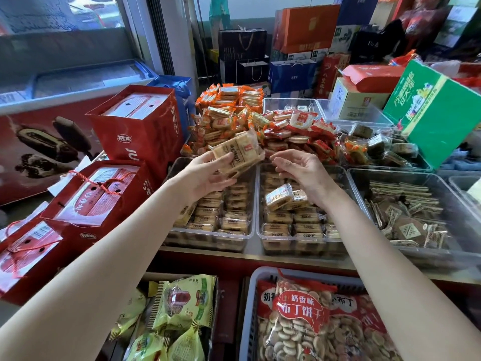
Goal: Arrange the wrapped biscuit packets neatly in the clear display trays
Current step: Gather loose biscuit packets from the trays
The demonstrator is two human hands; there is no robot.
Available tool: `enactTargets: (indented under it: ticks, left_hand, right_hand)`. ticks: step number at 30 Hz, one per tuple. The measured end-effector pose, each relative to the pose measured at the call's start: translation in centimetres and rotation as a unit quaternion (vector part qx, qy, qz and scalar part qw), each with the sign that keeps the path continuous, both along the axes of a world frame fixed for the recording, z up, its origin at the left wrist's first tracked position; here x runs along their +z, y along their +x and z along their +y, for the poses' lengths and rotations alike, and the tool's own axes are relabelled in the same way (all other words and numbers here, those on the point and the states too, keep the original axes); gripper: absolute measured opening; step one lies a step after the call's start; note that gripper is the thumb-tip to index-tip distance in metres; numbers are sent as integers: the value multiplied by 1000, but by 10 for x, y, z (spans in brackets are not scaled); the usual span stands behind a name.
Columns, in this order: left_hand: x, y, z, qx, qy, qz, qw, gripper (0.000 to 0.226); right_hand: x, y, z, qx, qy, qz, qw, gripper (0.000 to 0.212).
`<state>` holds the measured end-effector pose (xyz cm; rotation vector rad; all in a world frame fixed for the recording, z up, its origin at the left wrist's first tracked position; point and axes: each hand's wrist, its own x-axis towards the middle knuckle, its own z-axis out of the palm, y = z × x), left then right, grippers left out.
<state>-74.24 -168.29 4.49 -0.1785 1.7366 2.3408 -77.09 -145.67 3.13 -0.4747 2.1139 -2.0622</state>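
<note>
**Packets: held stack above the left tray**

Packets (238,155) of pale biscuits in clear wrap form a small stack held in the left hand (205,175). The left fingers (225,158) curl under and around the stack's near edge, with the thumb on its underside. The stack is tilted and sits above the far end of the left tray (247,225).

The right hand (304,173) is just beside the stack, apart from it, palm turned up. Its fingers (279,156) are loosely curled and hold nothing.

Left tray: clear plastic, on the table (255,252), filled with rows of the same pale packets lying flat.

Right tray (263,235): clear plastic, touching the left tray side by side. Its packets lie in rows; two loose packets (286,195) rest tilted on top, below the right hand.

Behind both trays, a pile (260,126) of orange and red wrapped packets is heaped up. To the right, a third tray (466,204) holds brown flat packets, some standing on edge, some lying loose.

Left of the trays, red gift bags (140,131) stand in a group. A green box (432,110) leans at the far right. Below the table edge, a basket (253,295) holds a large red bag of small round biscuits, and yellow-green snack bags (182,303) lie beside it.
</note>
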Motion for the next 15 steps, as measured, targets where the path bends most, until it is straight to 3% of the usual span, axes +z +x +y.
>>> enactTargets:
  ticks: [6, 11, 15]
  left_hand:
    - [-7, -8, -1, 8, -18, -7, 1000, 27]
    - [-18, -17, 1, 0, -52, 27, 998, 32]
    - [-34, -26, 16, 1, -83, 25, 996, 30]
  right_hand:
    - [-9, -8, -16, 4, -24, -2, 1000, 15]
    - [-20, -14, -20, -28, 60, 22, 998, 8]
    - [-40, -15, -17, -56, -89, -68, 992, 8]
